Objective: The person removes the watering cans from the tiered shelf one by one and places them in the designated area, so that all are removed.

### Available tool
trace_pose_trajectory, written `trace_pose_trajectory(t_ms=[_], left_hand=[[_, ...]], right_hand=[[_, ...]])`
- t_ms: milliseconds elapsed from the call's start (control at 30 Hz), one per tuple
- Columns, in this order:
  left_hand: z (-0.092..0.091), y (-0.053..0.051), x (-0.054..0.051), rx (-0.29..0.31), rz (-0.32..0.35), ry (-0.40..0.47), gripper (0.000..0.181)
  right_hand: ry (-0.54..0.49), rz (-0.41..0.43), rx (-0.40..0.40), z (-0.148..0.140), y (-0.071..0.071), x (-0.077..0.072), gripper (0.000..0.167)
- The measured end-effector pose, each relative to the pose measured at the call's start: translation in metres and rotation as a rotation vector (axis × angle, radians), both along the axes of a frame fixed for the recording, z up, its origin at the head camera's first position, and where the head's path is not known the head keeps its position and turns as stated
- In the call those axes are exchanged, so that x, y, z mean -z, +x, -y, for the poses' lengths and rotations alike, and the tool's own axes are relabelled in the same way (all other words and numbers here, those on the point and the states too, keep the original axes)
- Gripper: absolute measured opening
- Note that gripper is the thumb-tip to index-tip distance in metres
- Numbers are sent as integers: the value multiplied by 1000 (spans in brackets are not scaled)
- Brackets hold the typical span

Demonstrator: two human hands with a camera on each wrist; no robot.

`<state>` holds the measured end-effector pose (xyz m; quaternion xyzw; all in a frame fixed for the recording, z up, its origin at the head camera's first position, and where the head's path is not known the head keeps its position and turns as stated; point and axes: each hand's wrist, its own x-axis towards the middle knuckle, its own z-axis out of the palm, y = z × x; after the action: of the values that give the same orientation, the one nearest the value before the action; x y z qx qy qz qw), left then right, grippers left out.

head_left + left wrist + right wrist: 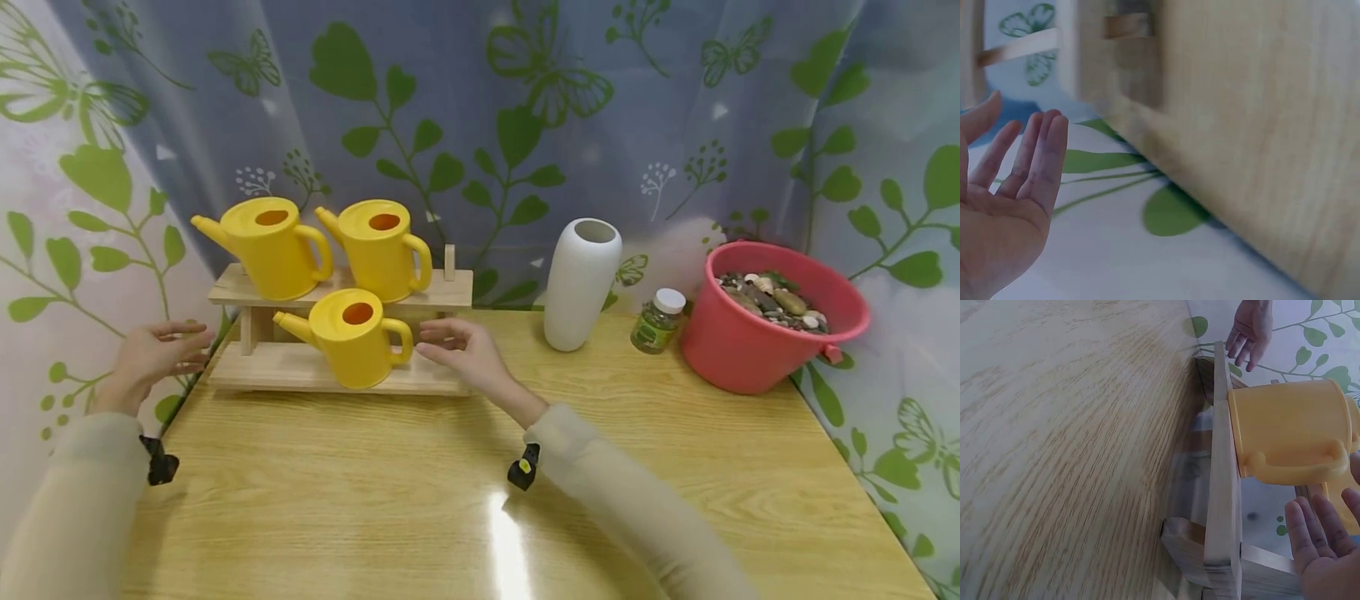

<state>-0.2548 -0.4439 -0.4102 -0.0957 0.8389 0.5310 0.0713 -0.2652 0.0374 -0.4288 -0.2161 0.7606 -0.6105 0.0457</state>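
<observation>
Three yellow watering cans stand on a two-tier wooden rack. The back left can (273, 254) and the back right can (378, 254) are on the upper shelf, spouts to the left. On the lower shelf (258, 367) is the front can (352, 342). My right hand (468, 354) is beside that can's handle, fingers extended and holding nothing; in the right wrist view the handle (1304, 472) is just above the fingertips. Off the rack's left end, my left hand (153, 358) is held up with its fingers loosely extended, touching nothing; its palm (1007, 231) faces the left wrist camera.
A white vase (577, 287) stands right of the rack. Beyond it are a small jar with a white lid (658, 321) and a red bucket (738, 350) of pebbles and shells. Patterned curtains (465, 108) hang behind and beside the wooden table (337, 483).
</observation>
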Motion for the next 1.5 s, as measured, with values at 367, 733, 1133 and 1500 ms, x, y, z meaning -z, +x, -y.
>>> trace_pose_trajectory(t_ms=[367, 733, 1133, 1500], left_hand=[[5, 1, 22, 45, 116, -14, 7], [4, 5, 29, 58, 117, 16, 17], [1, 3, 28, 68, 129, -13, 52], [2, 4, 29, 75, 108, -61, 63]], right_hand=[[-19, 32, -21, 18, -6, 1, 38], [-11, 74, -43, 31, -13, -2, 33], [-62, 118, 15, -17, 14, -4, 25], [-71, 41, 73, -123, 64, -7, 27]])
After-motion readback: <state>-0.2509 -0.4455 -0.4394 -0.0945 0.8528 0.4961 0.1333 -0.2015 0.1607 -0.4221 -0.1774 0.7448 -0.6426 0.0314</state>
